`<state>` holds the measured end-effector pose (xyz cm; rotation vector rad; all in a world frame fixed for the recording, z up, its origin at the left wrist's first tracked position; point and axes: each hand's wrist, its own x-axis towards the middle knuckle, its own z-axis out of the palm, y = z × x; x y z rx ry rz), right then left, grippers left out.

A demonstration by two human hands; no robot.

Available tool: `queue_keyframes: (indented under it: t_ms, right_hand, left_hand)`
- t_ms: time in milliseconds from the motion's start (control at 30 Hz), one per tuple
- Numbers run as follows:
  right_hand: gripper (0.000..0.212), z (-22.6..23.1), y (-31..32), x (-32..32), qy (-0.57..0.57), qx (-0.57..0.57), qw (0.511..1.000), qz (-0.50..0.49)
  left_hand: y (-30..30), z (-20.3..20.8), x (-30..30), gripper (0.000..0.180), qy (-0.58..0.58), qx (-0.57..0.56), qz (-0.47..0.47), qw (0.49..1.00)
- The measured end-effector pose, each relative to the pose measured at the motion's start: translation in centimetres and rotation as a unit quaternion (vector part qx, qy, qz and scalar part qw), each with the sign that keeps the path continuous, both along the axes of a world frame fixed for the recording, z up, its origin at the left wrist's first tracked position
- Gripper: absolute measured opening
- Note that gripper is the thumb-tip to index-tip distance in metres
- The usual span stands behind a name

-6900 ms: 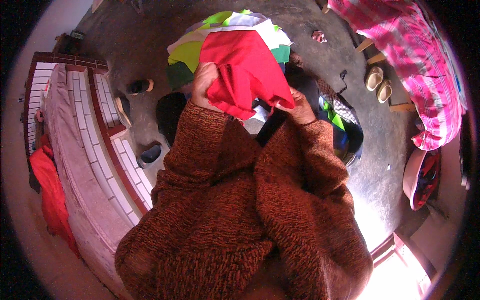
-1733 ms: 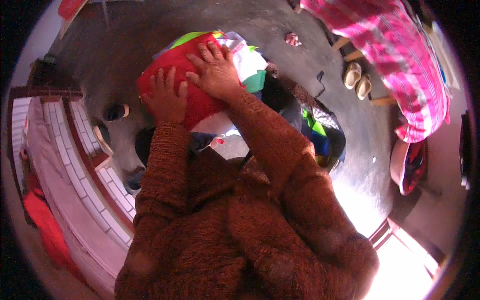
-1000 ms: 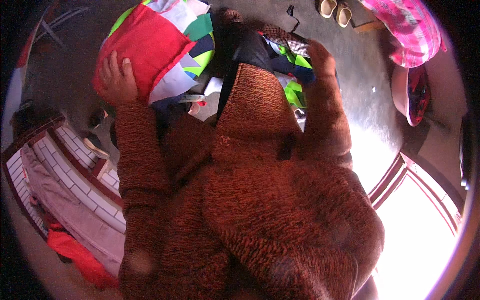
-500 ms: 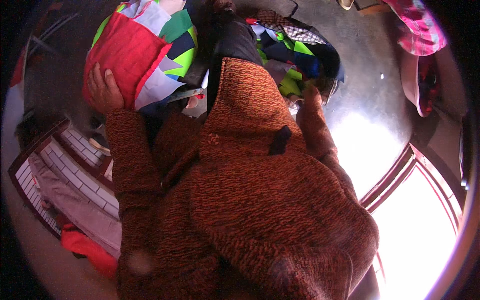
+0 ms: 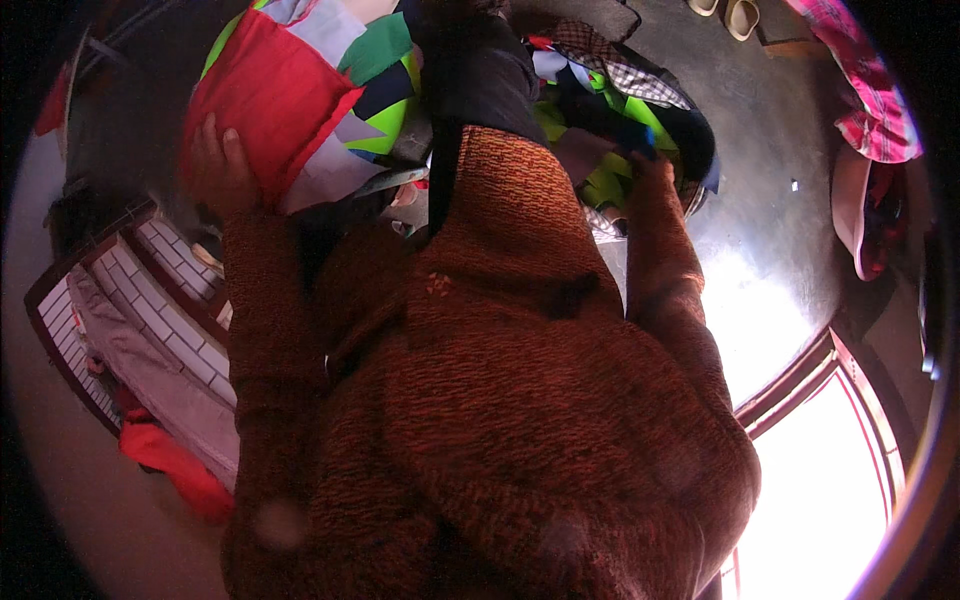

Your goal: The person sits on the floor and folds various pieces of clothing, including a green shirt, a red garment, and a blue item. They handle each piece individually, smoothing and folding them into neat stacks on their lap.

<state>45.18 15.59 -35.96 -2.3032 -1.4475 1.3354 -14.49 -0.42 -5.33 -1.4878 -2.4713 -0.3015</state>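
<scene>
My left hand (image 5: 222, 170) lies against the side of a red cloth piece (image 5: 275, 100), its fingers stretched out along the fabric. White, green, dark and neon-yellow cloth scraps (image 5: 385, 125) stick out around the red piece. On the right, my right hand (image 5: 652, 172) reaches into a second heap of cloth scraps (image 5: 605, 185), mostly neon-yellow, navy and white. A blue scrap (image 5: 635, 137) shows at its fingertips. The fingers are dim and partly hidden, so whether they grip it cannot be made out.
Between the heaps lies my dark-clad leg (image 5: 480, 85). Checkered cloth (image 5: 645, 78) edges the right heap. Pink plaid cloth (image 5: 880, 120) hangs over a pale basin (image 5: 852, 200) at far right. Slippers (image 5: 742, 18) lie at the top. A bright doorway (image 5: 820, 480) is at lower right.
My right hand has moved slightly farther into the right heap, and a blue scrap now shows by its fingers. The left hand stays against the red cloth. The view has shifted a little.
</scene>
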Motion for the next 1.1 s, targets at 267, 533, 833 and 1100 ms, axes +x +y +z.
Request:
queue_keyframes:
  t_ms: [267,533,833,1100]
  right_hand:
    - [0.043,3.0,-6.5,-6.1,-0.037,-0.037,0.970,0.236]
    - [0.036,8.3,-6.2,-5.2,0.115,0.179,0.976,0.034]
    - [0.026,32.0,-2.1,-9.3,0.392,0.163,0.889,-0.170]
    - [0.029,34.4,2.0,-14.6,0.453,0.196,0.866,-0.083]
  left_hand:
    - [0.5,0.1,1.0,0.049,-0.044,0.032,0.008,0.998]
    - [0.4,1.5,2.8,0.057,-0.105,-0.003,0.096,0.990]
    - [0.2,0.1,1.0,0.055,-0.066,-0.017,0.086,0.994]
    - [-1.0,-1.6,0.8,0.046,0.043,0.063,0.034,0.996]
